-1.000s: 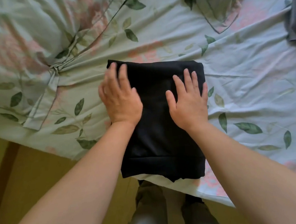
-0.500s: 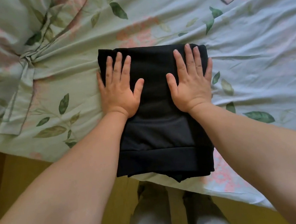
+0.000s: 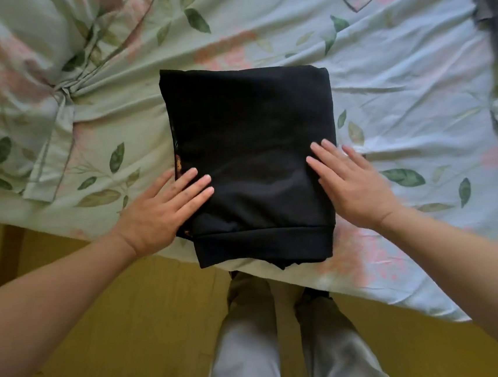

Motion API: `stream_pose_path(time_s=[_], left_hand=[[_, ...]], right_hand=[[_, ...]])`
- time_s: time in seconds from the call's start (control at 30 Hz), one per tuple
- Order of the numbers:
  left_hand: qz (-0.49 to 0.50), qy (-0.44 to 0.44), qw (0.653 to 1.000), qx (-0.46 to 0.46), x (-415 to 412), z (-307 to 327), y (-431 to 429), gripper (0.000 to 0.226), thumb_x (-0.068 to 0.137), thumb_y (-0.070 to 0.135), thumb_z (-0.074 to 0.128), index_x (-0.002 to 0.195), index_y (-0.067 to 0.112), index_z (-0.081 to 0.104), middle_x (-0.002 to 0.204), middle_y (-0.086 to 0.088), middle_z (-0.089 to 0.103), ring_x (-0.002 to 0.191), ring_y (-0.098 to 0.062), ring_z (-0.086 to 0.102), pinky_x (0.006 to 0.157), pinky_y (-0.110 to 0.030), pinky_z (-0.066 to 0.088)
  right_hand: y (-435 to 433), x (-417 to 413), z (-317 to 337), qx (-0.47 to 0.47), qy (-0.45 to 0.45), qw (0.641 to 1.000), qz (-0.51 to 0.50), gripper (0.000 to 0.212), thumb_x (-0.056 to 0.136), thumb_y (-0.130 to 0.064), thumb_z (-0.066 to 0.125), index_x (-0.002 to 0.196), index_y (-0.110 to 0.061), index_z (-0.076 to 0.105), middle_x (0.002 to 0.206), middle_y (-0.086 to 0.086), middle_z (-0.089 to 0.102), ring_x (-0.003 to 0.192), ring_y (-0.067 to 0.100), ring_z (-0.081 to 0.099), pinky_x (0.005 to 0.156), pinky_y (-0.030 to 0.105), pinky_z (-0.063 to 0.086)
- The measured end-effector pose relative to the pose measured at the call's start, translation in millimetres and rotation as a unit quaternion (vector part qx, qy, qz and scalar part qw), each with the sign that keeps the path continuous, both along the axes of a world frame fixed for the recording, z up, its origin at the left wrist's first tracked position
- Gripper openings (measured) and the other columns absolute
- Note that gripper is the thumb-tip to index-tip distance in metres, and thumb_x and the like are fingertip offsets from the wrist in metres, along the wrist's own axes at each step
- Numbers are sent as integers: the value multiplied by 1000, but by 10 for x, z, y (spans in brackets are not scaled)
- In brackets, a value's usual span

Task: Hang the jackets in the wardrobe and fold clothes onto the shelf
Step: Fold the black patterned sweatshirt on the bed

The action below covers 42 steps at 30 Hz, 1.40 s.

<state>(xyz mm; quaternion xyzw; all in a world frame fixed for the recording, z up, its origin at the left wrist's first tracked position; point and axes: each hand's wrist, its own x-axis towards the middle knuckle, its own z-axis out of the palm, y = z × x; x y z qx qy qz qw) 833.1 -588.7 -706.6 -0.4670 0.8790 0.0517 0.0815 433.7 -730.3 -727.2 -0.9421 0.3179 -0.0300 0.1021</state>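
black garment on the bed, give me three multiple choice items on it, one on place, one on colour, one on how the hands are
1. Where does the folded garment lie? A on the floor B near the front edge of the bed C on a shelf
2. What colour is it? A black B red C white
3. How are the left hand and right hand? A fists B lifting it up C flat, fingers straight, one on each side of it

1 B, it rests on the bed by the edge. 2 A, its top is plain black. 3 C, straight fingers lie on its left and right edges.
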Motion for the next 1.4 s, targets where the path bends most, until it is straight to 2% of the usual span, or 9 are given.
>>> stream_pose_path(time_s=[0.23, 0.47, 0.67, 0.8, 0.87, 0.97, 1.07, 1.2, 1.4], left_hand=[[82, -24, 995, 54, -70, -117, 105, 88, 88, 9, 61, 162, 17, 13, 169, -5, 12, 156, -25, 13, 122, -50, 24], [69, -40, 997, -3, -101, -120, -82, 66, 98, 4, 43, 160, 13, 23, 166, -6, 24, 150, -27, 31, 119, -49, 27], [135, 28, 989, 60, -248, -104, -87, 58, 97, 12, 58, 152, 16, 39, 160, -3, 38, 148, -24, 35, 119, -43, 28], [269, 172, 925, 206, -283, 328, -251, 55, 85, 11, 73, 134, 31, 59, 148, 4, 54, 141, -17, 45, 114, -41, 36], [366, 250, 857, 262, -292, 597, -358, 22, 92, 26, 71, 102, 44, 65, 111, 13, 70, 107, -10, 65, 84, -27, 50], [474, 355, 750, 297, -277, 772, -533, 12, 97, 40, 62, 85, 43, 62, 86, 23, 65, 73, 15, 59, 61, -9, 42], [540, 405, 686, 272, -281, 665, -756, 23, 99, 45, 58, 91, 25, 68, 85, 11, 69, 68, 8, 63, 58, -8, 44], [642, 369, 639, 208, -291, 334, -1041, 40, 98, 54, 55, 102, 16, 68, 102, -6, 72, 93, -24, 68, 85, -40, 56], [753, 189, 629, 39, -598, 260, -1422, 42, 102, 46, 47, 124, 11, 52, 126, -11, 60, 109, -35, 63, 88, -43, 47]], right_hand=[[167, -184, -123, 83, 129, 988, 34, 88, 92, -14, 49, 161, -19, -5, 169, 7, 1, 156, 26, -3, 125, 54, 11], [137, -386, -36, -5, 114, 987, 116, 88, 83, -43, 74, 157, -17, 34, 165, 11, 24, 153, 36, 19, 116, 63, 24], [326, -156, -50, 65, 56, 994, 70, 80, 79, -16, 77, 151, -23, 44, 156, 19, 39, 148, 48, 25, 101, 60, 45], [208, -133, 301, 225, -30, 974, -9, 66, 79, -11, 77, 139, -33, 57, 143, -4, 58, 143, 26, 42, 101, 43, 50], [54, -107, 610, 294, -44, 952, -75, 54, 82, -26, 64, 130, -46, 55, 125, -19, 66, 127, 14, 58, 92, 31, 51], [-187, 37, 805, 320, -65, 922, -207, 36, 78, -49, 49, 108, -33, 60, 87, -12, 68, 91, 22, 65, 74, 32, 50], [-454, 265, 727, 351, -96, 883, -296, 41, 89, -56, 53, 109, -23, 66, 101, 0, 71, 103, 23, 64, 89, 44, 52], [-787, 580, 595, 354, -134, 842, -384, 45, 95, -60, 47, 101, -21, 68, 104, 2, 71, 103, 25, 64, 93, 45, 52], [-1044, 933, 442, 294, -41, 824, -482, 60, 96, -65, 35, 103, -12, 63, 106, 11, 64, 103, 36, 59, 86, 41, 46]])
